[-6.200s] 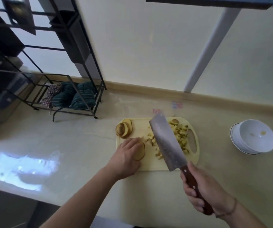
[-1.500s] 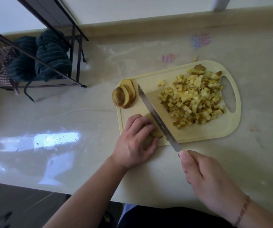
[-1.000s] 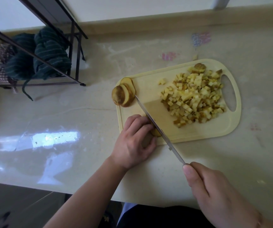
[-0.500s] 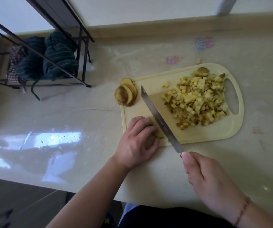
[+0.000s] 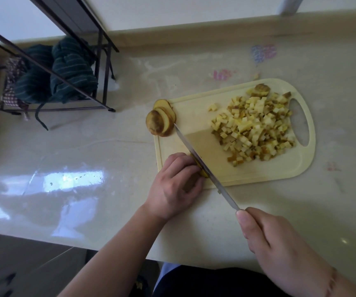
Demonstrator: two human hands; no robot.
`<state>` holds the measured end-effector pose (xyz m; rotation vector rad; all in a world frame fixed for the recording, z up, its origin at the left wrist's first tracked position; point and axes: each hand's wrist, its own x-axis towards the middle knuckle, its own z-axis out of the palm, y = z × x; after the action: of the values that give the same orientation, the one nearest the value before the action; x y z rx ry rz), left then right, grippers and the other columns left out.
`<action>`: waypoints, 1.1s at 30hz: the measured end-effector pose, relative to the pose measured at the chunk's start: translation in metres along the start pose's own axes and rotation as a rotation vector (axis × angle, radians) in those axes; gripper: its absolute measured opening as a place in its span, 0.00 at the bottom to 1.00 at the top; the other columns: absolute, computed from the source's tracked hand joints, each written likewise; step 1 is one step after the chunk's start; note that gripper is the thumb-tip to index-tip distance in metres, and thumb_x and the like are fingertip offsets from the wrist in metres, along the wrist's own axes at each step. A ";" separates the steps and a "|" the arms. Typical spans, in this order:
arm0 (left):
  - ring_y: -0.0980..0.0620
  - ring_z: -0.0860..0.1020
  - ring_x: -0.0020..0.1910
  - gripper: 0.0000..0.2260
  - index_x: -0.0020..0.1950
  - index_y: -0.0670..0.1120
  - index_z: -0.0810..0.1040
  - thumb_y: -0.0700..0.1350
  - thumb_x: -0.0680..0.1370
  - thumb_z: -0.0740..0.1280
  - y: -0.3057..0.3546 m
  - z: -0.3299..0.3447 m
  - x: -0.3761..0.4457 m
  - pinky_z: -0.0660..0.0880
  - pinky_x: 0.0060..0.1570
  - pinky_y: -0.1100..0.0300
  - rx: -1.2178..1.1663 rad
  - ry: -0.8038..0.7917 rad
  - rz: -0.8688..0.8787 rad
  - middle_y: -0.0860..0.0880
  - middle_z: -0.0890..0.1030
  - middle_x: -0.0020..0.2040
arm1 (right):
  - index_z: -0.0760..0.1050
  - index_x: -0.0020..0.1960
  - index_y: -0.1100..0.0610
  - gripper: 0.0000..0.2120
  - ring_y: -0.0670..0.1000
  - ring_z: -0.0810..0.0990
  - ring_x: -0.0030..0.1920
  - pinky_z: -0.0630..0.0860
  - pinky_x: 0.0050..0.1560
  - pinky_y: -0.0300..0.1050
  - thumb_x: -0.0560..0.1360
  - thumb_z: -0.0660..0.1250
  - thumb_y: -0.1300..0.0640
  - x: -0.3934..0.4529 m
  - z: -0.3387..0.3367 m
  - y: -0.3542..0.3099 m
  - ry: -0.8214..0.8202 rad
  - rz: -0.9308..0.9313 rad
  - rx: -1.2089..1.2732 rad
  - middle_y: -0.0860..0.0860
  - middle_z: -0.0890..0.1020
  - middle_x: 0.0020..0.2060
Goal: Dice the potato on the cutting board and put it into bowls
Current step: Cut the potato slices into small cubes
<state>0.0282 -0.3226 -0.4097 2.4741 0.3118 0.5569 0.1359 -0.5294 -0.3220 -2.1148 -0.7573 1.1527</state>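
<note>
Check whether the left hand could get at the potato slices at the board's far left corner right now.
Probably yes. The potato slices lie just beyond the left hand, with only bare cutting board between; the knife runs to its right. It would first have to release the potato piece it holds.

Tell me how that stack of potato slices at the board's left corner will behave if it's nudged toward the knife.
The potato slices lean on one another, overhanging the cutting board edge, so they would probably fan out or topple. Cut faces look moist, likely slippery. Being flat rounds, they should slide rather than roll.

no readable text, labels or numbers
</note>
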 end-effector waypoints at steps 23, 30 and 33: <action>0.43 0.79 0.50 0.05 0.45 0.35 0.83 0.34 0.73 0.77 0.003 -0.002 -0.003 0.77 0.54 0.56 -0.014 0.058 0.005 0.40 0.81 0.48 | 0.66 0.33 0.56 0.31 0.47 0.66 0.25 0.66 0.31 0.50 0.73 0.47 0.29 0.015 -0.005 0.000 0.005 -0.013 0.035 0.50 0.68 0.23; 0.41 0.81 0.50 0.03 0.46 0.34 0.84 0.35 0.76 0.74 0.001 0.001 -0.004 0.79 0.53 0.52 -0.012 0.051 0.013 0.40 0.83 0.49 | 0.65 0.34 0.58 0.32 0.48 0.65 0.26 0.67 0.32 0.54 0.73 0.47 0.29 0.007 -0.004 -0.002 -0.035 -0.006 0.029 0.52 0.67 0.24; 0.41 0.81 0.51 0.04 0.46 0.34 0.85 0.35 0.77 0.74 0.000 0.001 -0.005 0.79 0.54 0.52 -0.013 0.058 0.013 0.40 0.83 0.49 | 0.65 0.34 0.56 0.32 0.51 0.67 0.27 0.69 0.33 0.54 0.73 0.46 0.28 0.002 -0.004 0.001 -0.045 0.003 0.017 0.55 0.69 0.26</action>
<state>0.0242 -0.3248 -0.4123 2.4523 0.3139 0.6352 0.1406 -0.5296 -0.3221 -2.0830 -0.7620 1.2080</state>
